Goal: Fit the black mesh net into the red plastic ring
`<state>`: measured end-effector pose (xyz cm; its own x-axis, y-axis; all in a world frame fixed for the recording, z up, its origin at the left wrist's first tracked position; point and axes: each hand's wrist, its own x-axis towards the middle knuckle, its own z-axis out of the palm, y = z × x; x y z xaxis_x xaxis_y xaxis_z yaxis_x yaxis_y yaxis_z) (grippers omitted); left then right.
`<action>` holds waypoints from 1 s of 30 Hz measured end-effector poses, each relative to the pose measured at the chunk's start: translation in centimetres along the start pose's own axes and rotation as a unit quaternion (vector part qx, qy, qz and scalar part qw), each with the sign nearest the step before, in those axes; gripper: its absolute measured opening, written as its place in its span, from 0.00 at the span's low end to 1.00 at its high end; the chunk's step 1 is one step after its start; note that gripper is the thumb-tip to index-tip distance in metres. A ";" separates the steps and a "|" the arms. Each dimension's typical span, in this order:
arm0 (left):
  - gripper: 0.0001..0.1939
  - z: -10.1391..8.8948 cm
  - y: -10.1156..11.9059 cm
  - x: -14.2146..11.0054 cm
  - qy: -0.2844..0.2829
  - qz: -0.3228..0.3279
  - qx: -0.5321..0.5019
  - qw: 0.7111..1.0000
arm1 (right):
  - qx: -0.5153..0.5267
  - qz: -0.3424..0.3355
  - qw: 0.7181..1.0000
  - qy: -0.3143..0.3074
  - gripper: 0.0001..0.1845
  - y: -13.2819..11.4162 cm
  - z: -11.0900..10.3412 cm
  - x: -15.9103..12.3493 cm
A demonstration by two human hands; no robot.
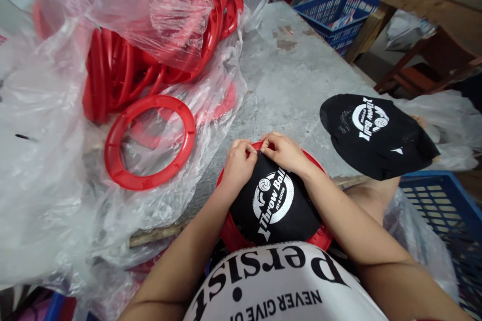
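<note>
A black printed fabric piece (278, 200) with white "Throw Ball" lettering lies across a red plastic ring (320, 237) against my body. At the ring's far edge, my left hand (240, 160) pinches the black fabric's rim. Right beside it, my right hand (282, 150) pinches the same rim, thumb and fingers pressed together. The two sets of fingertips almost meet. Part of the ring is hidden under the fabric and my forearms.
A loose red ring (113, 153) lies on clear plastic sheeting (45, 175) at left. Behind it are several red rings (131, 72) in a plastic bag. Another black printed fabric piece (380, 140) lies at right. Blue crates (335, 7) stand beyond the grey table (286, 75).
</note>
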<state>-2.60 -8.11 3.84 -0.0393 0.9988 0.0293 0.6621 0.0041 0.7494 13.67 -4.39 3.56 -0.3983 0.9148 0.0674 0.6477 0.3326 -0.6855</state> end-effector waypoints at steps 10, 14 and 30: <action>0.06 0.5 -0.3 0.2 0.011 -0.001 0.028 1.000 | -0.042 0.019 0.999 0.004 0.10 -0.4 0.3 0.0; 0.07 0.7 -0.3 0.4 0.009 -0.008 0.049 0.999 | -0.073 0.030 0.997 0.009 0.10 -0.7 0.5 0.1; 0.13 -2.5 -2.3 0.4 -0.086 0.084 -0.087 0.989 | 0.008 -0.179 0.982 0.055 0.16 -0.6 1.4 -0.4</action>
<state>-6.04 -7.84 3.76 0.1974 0.9784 0.0613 0.5085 -0.1557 0.8469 12.54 -5.24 2.97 -0.5253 0.7592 0.3842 0.4680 0.6349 -0.6147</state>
